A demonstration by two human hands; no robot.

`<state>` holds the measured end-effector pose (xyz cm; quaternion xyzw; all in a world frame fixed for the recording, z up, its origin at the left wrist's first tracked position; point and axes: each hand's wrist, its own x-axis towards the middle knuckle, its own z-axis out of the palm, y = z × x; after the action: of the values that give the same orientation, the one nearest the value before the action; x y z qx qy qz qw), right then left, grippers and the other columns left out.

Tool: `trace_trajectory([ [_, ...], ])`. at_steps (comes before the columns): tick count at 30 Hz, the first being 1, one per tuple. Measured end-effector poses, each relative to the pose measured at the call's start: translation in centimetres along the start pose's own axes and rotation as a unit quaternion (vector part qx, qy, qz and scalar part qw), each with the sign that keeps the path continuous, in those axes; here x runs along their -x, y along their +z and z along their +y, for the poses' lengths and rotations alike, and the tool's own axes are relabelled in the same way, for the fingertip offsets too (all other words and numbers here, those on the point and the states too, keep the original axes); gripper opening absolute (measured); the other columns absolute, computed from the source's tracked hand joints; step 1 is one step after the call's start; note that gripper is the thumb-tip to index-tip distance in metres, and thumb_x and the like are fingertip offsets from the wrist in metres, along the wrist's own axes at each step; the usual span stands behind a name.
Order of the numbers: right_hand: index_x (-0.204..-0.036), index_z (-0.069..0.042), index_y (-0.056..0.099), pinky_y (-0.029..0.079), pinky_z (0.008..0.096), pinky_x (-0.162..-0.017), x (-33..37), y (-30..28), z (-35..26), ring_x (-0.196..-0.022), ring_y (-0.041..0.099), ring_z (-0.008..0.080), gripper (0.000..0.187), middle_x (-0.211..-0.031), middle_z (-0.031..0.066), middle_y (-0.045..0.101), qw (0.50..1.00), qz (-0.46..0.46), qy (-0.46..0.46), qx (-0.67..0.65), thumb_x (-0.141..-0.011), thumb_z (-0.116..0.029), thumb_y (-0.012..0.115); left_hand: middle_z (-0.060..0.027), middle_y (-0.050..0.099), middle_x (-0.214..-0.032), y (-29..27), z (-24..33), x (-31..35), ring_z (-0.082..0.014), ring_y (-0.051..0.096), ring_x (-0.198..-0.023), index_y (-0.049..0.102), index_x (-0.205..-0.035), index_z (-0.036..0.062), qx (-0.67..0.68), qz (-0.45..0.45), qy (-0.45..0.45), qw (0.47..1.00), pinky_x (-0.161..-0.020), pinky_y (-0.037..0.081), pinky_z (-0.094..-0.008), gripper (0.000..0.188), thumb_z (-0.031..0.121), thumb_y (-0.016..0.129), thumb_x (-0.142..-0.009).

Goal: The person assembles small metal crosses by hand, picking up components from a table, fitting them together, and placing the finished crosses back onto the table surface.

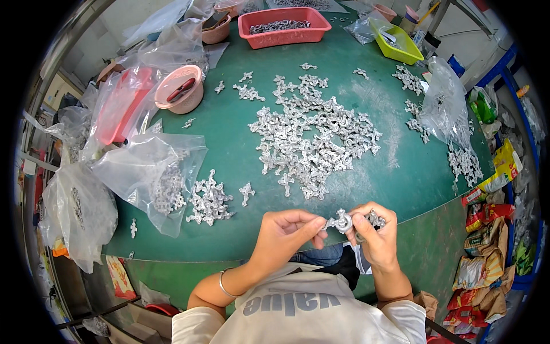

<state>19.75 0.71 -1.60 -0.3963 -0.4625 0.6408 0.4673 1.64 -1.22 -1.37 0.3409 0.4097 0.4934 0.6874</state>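
Note:
Close to the table's front edge, my left hand [289, 232] pinches one end of a small silver-grey cross-shaped metal casting [342, 221]. My right hand [375, 235] closes on the other side of the same piece, thumb pressed over it. More grey metal pieces [375, 219] show within the curled right fingers; their exact shape is hidden. Beyond both hands lies a large heap of similar castings [312, 140]. A smaller heap [209, 200] and a single casting [247, 194] lie to the left of my hands.
The green table [229, 143] carries clear plastic bags of castings on the left [154, 172] and right [444, 106]. A pink bowl [192, 100] holds a red-and-black tool. Behind stand a red tray [286, 35] of metal parts and a yellow-green basket [401, 49].

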Motion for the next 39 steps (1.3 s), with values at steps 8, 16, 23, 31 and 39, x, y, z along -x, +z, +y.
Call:
trace_trajectory([
  [8,-0.077,0.003,0.057,0.039,0.0198,-0.045,-0.1,0.3,0.1,-0.053,0.051,0.0080,0.017,-0.066,0.0083,0.059,1.000,0.003,0.003,-0.009,-0.084,-0.012,0.055,-0.0109,0.062,-0.073,-0.3,0.2,0.2,-0.0142,0.057,-0.059,0.061,-0.082,-0.0057,0.031,-0.017,-0.028,0.999,-0.056,0.047,-0.0264,0.015,0.008,0.055,-0.083],
  [16,-0.075,0.003,0.056,0.038,0.0204,-0.043,-0.8,-0.1,0.5,-0.050,0.051,0.0090,0.018,-0.064,0.0082,0.058,1.000,0.016,0.025,0.004,-0.084,-0.013,0.055,-0.0109,0.061,-0.087,-0.9,-0.7,-0.3,-0.0165,0.058,-0.074,0.059,-0.092,-0.0044,-0.051,-0.013,0.020,0.998,-0.069,0.047,-0.0285,0.017,0.010,0.057,-0.082],
  [23,-0.078,-0.003,0.054,0.037,0.0235,-0.037,-10.2,-8.8,2.1,-0.047,0.049,0.0116,0.015,-0.063,0.0052,0.055,0.977,0.181,0.082,-0.081,-0.083,-0.018,0.055,-0.0148,0.049,-0.113,-6.9,-1.6,-1.8,-0.0320,0.040,-0.114,0.054,-0.102,-0.0017,-0.705,0.148,0.206,0.663,-0.098,0.026,-0.0483,0.030,0.007,0.060,-0.075],
  [31,-0.088,0.000,0.056,0.038,0.0232,-0.039,-25.3,-20.8,-1.4,-0.048,0.047,0.0109,0.019,-0.082,0.0099,0.063,0.938,0.345,-0.006,-0.035,-0.082,-0.018,0.056,-0.0167,0.053,-0.103,-10.5,-2.6,-0.5,-0.0320,0.044,-0.109,0.058,-0.091,-0.0062,-0.744,0.168,0.203,0.614,-0.098,0.023,-0.0540,0.018,0.002,0.056,-0.075],
  [39,-0.098,-0.003,0.061,0.046,0.0354,-0.061,-20.6,-16.4,1.3,-0.065,0.058,0.0257,0.027,-0.077,0.0113,0.064,0.849,0.088,-0.054,0.518,-0.074,-0.015,0.063,-0.0177,0.052,-0.103,-10.1,-2.0,0.0,-0.0331,0.045,-0.108,0.058,-0.090,-0.0057,-0.744,0.170,0.178,0.621,-0.098,0.024,-0.0533,0.018,0.004,0.058,-0.074],
])
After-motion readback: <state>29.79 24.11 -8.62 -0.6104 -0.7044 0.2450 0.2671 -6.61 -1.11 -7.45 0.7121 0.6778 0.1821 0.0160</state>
